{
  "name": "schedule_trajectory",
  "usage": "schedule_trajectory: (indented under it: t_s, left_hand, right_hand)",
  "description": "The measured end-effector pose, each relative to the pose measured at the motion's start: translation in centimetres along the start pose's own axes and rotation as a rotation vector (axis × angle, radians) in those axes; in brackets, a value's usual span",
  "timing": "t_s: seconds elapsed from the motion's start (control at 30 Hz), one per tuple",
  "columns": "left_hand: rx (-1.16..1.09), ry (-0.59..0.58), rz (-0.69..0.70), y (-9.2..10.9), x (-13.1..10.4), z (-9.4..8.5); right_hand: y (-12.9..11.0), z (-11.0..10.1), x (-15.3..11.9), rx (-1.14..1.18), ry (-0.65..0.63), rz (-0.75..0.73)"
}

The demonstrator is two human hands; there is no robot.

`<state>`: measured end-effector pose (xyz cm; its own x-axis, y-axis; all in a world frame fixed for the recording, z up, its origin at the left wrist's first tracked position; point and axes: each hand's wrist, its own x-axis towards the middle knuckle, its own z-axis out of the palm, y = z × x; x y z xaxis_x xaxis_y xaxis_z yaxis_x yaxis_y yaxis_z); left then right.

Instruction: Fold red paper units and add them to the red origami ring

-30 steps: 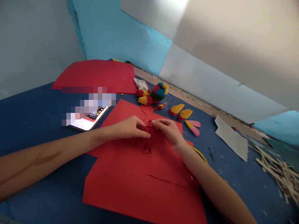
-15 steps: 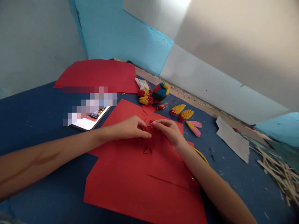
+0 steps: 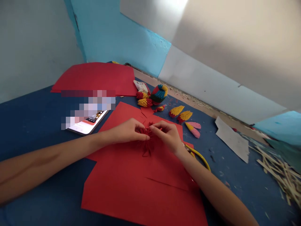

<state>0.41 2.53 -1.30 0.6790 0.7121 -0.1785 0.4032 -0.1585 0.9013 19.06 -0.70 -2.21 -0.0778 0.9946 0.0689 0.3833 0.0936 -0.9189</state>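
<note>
A spiky red folded-paper piece (image 3: 146, 145) stands above red paper sheets (image 3: 131, 194), made of several narrow folded bits. My left hand (image 3: 128, 131) pinches it from the left side between thumb and fingers. From the right, my right hand (image 3: 168, 133) has its thumb and index finger closed at the top of the piece, where small red folded bits (image 3: 151, 123) show. Whether those bits are joined to the rest cannot be made out. The fingers partly cover the piece.
A phone (image 3: 87, 127) lies left. Behind are folded-paper models (image 3: 158, 94), yellow-and-red paper cones (image 3: 185, 116) and pink ones (image 3: 194, 125). A yellow looped handle (image 3: 203, 160) lies under my right forearm. Grey paper (image 3: 232, 139) and pale strips (image 3: 277, 175) are at right.
My right hand has come slightly closer to my left, its fingers now against the top of the folded-paper piece. More of the yellow handle shows. The whole view has shifted a little.
</note>
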Motion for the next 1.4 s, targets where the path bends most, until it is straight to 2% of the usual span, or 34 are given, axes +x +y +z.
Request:
schedule_trajectory:
  t_s: [0.1, 0.4, 0.63, 0.73, 0.87, 0.9, 1.0, 1.07, 1.13, 1.27, 1.4]
  left_hand:
    - [-0.011, -0.003, 0.024, -0.3, -0.1, 0.1]
    - [-0.075, 0.041, 0.048, -0.6, -0.2, 0.4]
    - [-0.115, 0.064, 0.062, -0.4, -0.3, 0.4]
    - [-0.138, 0.097, 0.02, -0.3, -0.4, 0.3]
    - [-0.161, 0.102, -0.014, -0.2, -0.4, 0.0]
    - [-0.158, 0.089, -0.014, -0.2, -0.4, -0.1]
    - [-0.136, 0.057, -0.024, -0.2, -0.3, -0.2]
    - [-0.107, 0.044, -0.019, -0.2, -0.3, -0.3]
    - [-0.082, 0.03, -0.013, -0.3, -0.4, -0.3]
    - [-0.067, 0.011, -0.008, -0.6, -0.4, -0.2]
    - [-0.056, 0.002, 0.002, -0.8, -0.4, -0.2]
  right_hand:
    - [-0.2, 0.1, -0.3, -0.058, -0.023, -0.089]
    - [-0.5, 0.0, -0.4, -0.067, -0.061, -0.149]
    - [-0.6, 0.4, -0.7, -0.138, -0.025, -0.247]
    - [-0.9, -0.5, -0.2, -0.134, -0.027, -0.233]
    - [-1.4, -3.3, 1.0, -0.141, 0.143, -0.213]
    - [-1.4, -3.9, 1.2, -0.192, 0.141, -0.215]
    - [-1.0, -4.7, 1.4, -0.422, -0.051, -0.214]
    - [-0.5, -4.4, 1.3, -0.556, -0.193, -0.231]
    - [-0.1, -4.0, 1.3, -0.608, -0.281, -0.271]
    - [0.6, -3.6, 1.5, -0.593, -0.333, -0.368]
    - [0.8, -3.9, 1.6, -0.548, -0.294, -0.398]
